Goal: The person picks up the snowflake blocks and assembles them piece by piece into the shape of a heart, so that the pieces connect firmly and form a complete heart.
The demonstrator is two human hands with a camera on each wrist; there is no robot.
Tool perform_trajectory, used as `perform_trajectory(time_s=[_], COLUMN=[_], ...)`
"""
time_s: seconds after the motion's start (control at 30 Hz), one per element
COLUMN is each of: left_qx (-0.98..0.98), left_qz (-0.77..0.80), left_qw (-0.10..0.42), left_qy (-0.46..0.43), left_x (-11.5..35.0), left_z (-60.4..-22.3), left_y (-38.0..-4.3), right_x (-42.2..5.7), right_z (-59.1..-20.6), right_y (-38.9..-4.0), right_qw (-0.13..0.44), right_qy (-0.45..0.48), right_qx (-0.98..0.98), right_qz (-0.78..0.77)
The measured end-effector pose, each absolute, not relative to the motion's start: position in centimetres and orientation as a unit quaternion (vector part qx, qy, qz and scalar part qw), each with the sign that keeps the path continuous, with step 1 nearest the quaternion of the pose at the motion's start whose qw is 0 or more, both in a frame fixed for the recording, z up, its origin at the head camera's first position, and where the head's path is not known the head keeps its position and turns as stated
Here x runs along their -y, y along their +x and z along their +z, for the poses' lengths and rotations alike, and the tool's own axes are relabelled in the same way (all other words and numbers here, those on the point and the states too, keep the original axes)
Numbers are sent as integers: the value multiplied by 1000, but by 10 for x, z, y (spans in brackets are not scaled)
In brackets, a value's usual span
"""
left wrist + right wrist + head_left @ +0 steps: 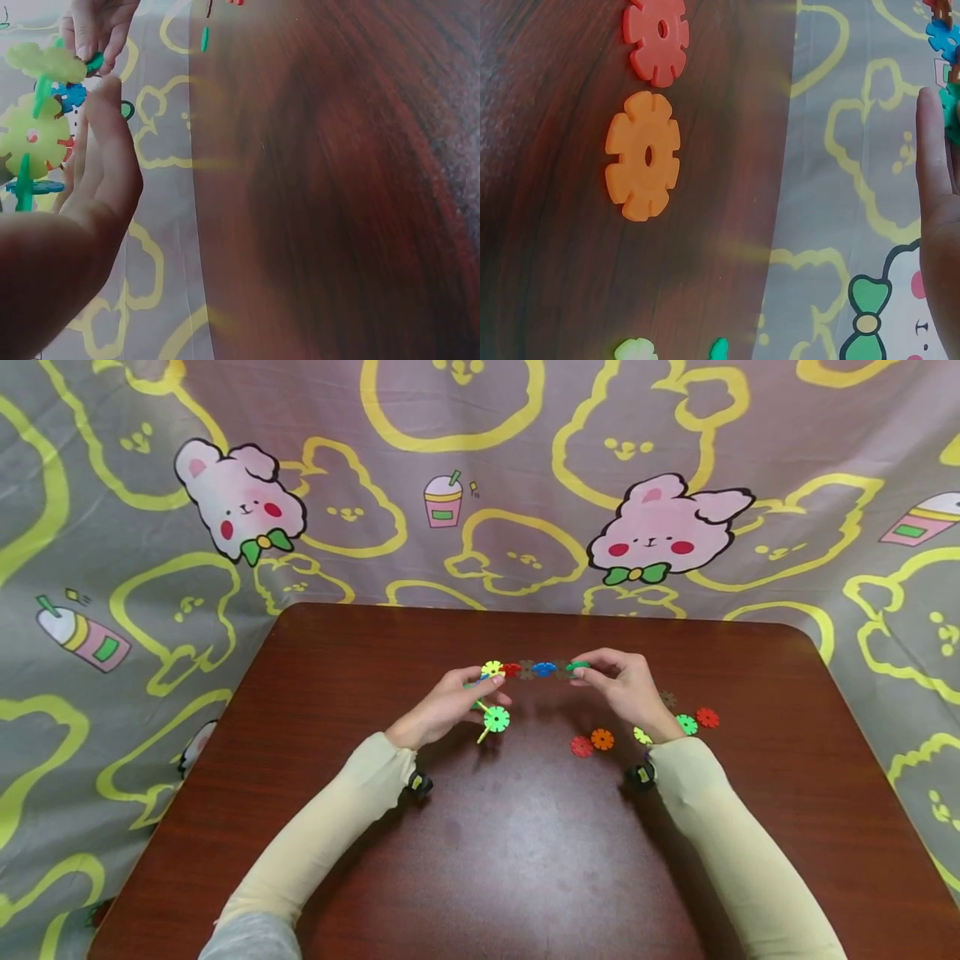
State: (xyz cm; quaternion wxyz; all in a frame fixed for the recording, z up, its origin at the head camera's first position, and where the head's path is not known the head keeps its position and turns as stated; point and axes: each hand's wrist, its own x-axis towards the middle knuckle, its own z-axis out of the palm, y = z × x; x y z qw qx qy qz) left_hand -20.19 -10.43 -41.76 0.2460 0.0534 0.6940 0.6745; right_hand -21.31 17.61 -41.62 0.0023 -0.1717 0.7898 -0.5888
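Note:
A chain of interlocked notched plastic discs is held above the table between both hands in the head view, with a blue disc near its middle and a red disc beside a yellow disc. The left hand grips the yellow end, thumb on top. Below those fingers hang more joined pieces, among them a light green disc. At the chain's other end, the right hand pinches a green disc between thumb and fingers. The left wrist view shows a yellow-green disc close up.
Loose notched discs lie on the brown table near the right hand: a red one, an orange one, a green one and another red one. A patterned cloth hangs behind the table.

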Motion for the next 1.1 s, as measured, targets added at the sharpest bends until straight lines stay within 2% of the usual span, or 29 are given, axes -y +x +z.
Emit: perform_trajectory(time_s=[0.2, 0.47, 0.57, 0.8, 0.93, 1.1], left_qx=[-676, -675, -671, -665, -652, -636], left_qz=[684, 693, 698, 708, 722, 736], left_qw=[268, 251, 248, 238, 232, 231], left_qy=[59, 39, 32, 14, 7, 0], left_x=[102, 101, 101, 104, 105, 105], left_z=[-418, -418, -418, -420, -421, -421], left_y=[-201, -200, -199, -200, -200, -201], right_x=[-182, -189, -194, -197, -193, -191], right_z=[-428, -429, -431, -440, -444, -445], right_y=[-221, -221, -219, -211, -207, -203], right_qw=[11, 8, 37, 152, 163, 172], right_qy=[-160, -144, -157, -242, -289, -300], right_qx=[-790, -833, -861, -897, -903, -909], right_qz=[-592, -535, -482, -337, -273, -232])
